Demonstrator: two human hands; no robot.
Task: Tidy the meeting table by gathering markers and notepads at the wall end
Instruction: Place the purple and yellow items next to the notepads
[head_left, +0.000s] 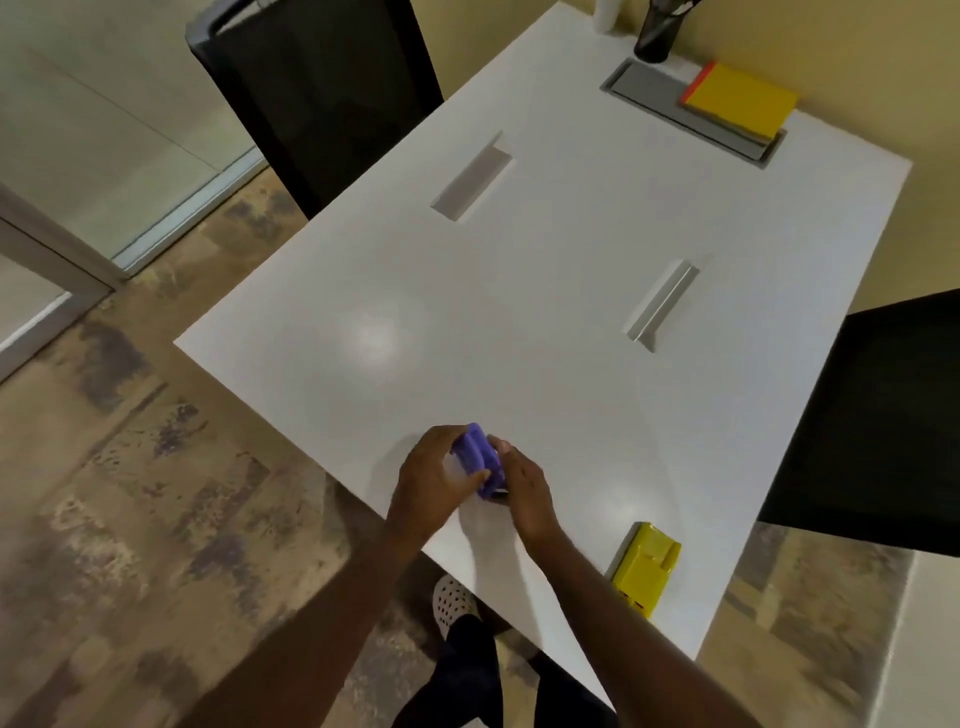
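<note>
Purple object (480, 460) in the grip, held between both hands; plain white table (519, 312) under the grip; yellow box (645, 569) just right of the grip, near the table edge; yellow notepad (740, 101) with a red-orange edge, far beyond the grip at the wall end; black cup (655, 34) beyond that; black chair (322, 93) far left of the grip; mottled brown-and-grey floor (130, 493); white shoe (452, 603) with dark dots below the grip.

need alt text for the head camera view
Both hands, left hand and right hand, grip a small purple object at the near edge of a white rectangular table. A yellow box lies nearby; a yellow notepad and dark pen cup sit at the wall end.
</note>
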